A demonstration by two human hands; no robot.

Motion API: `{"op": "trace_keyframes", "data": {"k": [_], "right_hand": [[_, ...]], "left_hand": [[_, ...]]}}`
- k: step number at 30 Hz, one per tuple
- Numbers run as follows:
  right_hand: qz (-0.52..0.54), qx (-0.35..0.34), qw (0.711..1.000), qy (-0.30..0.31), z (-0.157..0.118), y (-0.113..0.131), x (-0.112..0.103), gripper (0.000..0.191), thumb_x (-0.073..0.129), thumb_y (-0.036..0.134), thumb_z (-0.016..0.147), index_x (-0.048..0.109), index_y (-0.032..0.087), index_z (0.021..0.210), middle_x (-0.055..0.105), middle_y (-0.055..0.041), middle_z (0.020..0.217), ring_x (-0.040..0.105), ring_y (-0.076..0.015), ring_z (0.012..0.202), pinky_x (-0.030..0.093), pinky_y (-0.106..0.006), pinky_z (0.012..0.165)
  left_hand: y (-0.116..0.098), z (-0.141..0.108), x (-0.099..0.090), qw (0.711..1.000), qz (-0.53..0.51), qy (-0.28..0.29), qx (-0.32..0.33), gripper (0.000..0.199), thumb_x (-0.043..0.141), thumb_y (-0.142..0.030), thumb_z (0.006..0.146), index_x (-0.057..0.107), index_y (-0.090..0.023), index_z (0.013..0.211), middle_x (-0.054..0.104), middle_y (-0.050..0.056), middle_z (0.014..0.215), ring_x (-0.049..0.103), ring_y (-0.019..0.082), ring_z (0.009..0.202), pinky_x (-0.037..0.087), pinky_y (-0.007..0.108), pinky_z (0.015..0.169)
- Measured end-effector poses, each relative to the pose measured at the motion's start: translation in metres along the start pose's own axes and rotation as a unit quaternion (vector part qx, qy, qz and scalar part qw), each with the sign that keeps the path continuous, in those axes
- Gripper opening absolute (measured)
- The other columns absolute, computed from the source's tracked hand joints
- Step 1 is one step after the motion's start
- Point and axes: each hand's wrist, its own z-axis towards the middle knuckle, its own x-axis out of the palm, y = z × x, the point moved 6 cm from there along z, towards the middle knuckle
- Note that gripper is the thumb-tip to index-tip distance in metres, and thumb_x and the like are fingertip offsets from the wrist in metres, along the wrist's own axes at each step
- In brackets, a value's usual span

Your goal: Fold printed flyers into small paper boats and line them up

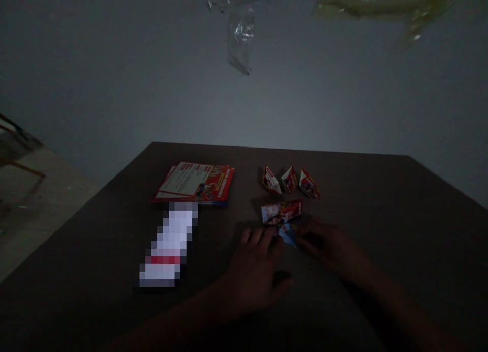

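A partly folded printed sheet (282, 212), red and blue, lies on the dark table in front of my hands, one flap raised at the back. My left hand (254, 268) rests palm down at its near left side, fingers spread and thumb apart. From the right, my right hand (330, 244) pinches the sheet's lower right edge between thumb and fingers. Just behind are three small folded paper pieces: one on the left (271, 181), one in the middle (290, 179) and one on the right (309, 184).
A stack of printed red leaflets (194, 183) lies on the table (125, 199) at the left. Nearer is a pixelated white rectangular object (168, 247). Behind the table stands a pale wall with clear and yellow tape on it. Part of a chair-like frame shows at far left.
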Motion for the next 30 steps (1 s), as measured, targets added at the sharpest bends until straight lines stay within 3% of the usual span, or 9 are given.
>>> {"op": "trace_keyframes", "data": {"k": [9,18,22,24,27,30], "right_hand": [[-0.002,0.02,0.999,-0.025,-0.004,-0.006,-0.004,0.008,0.055,0.023,0.086,0.062,0.021,0.084,0.065,-0.0056,0.088,0.062,-0.0186,0.081,0.048,-0.031,0.074],[-0.014,0.037,0.998,-0.058,-0.007,-0.01,-0.013,0.015,0.053,0.029,0.087,0.064,0.02,0.084,0.068,-0.0052,0.085,0.064,-0.0193,0.077,0.049,-0.032,0.073],[-0.027,0.041,0.997,-0.063,-0.008,-0.009,-0.014,0.017,0.052,0.03,0.087,0.065,0.02,0.084,0.068,-0.0058,0.085,0.065,-0.0201,0.077,0.049,-0.032,0.072],[-0.036,0.044,0.996,-0.063,-0.008,-0.01,-0.014,0.017,0.052,0.03,0.087,0.065,0.02,0.084,0.068,-0.0057,0.085,0.065,-0.0201,0.077,0.049,-0.032,0.072],[-0.039,0.043,0.997,-0.057,-0.009,-0.011,-0.012,0.017,0.052,0.03,0.087,0.065,0.02,0.084,0.068,-0.0043,0.082,0.065,-0.019,0.074,0.049,-0.031,0.07],[-0.03,0.035,0.998,-0.053,-0.009,-0.011,-0.01,0.016,0.052,0.031,0.088,0.065,0.021,0.084,0.067,-0.0036,0.083,0.064,-0.0179,0.074,0.049,-0.03,0.069]], "left_hand": [[0.003,0.003,-0.003,1.0,-0.006,-0.015,0.005,0.047,0.053,-0.045,0.083,0.05,-0.017,0.121,0.048,0.012,0.129,0.042,0.029,0.117,0.029,0.047,0.1],[0.007,0.003,-0.011,0.99,-0.077,-0.115,0.039,0.02,0.051,-0.027,0.086,0.057,-0.017,0.102,0.059,0.008,0.105,0.051,0.025,0.099,0.037,0.042,0.088],[0.025,0.006,-0.01,0.979,-0.114,-0.165,-0.047,0.006,0.054,-0.02,0.08,0.051,-0.017,0.084,0.058,0.006,0.087,0.053,0.021,0.083,0.041,0.037,0.077],[0.037,0.006,-0.008,0.968,-0.128,-0.185,-0.114,0.01,0.056,-0.018,0.078,0.047,-0.018,0.08,0.054,0.004,0.08,0.051,0.02,0.076,0.042,0.035,0.071],[0.049,0.006,-0.003,0.954,-0.137,-0.207,-0.17,0.016,0.058,-0.02,0.077,0.047,-0.018,0.089,0.054,0.005,0.086,0.052,0.021,0.081,0.044,0.036,0.073],[0.052,0.007,-0.002,0.955,-0.13,-0.215,-0.16,0.028,0.058,-0.02,0.079,0.048,-0.017,0.105,0.056,0.008,0.101,0.052,0.024,0.096,0.042,0.04,0.084]]}}
